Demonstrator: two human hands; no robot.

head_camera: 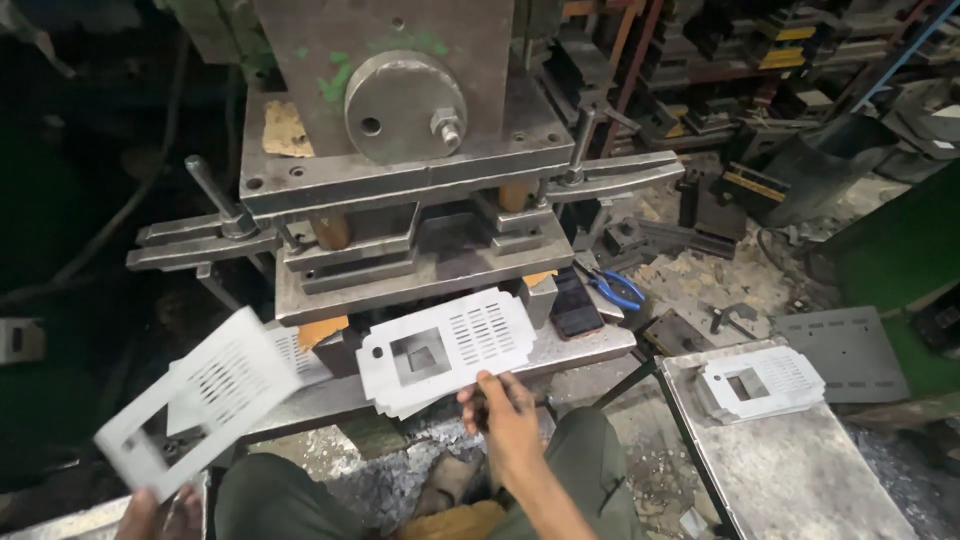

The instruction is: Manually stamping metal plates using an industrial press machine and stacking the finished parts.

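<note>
Nearby — blue pliers (618,288), phone (575,308), stacked plates (762,383).

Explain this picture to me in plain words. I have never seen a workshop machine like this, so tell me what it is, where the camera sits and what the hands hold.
The camera sits on the person's head and looks down at their knees and hands. In front stands a heavy steel press with clamps and bolts. The right hand grips a small stack of white punched metal sheets resting at the press bed, each with a square hole and rows of slots. The left hand, at the bottom edge, holds up one similar sheet, blurred. To the right, more sheets lie on a metal tray. Blue-handled pliers lie beside the press.
</note>
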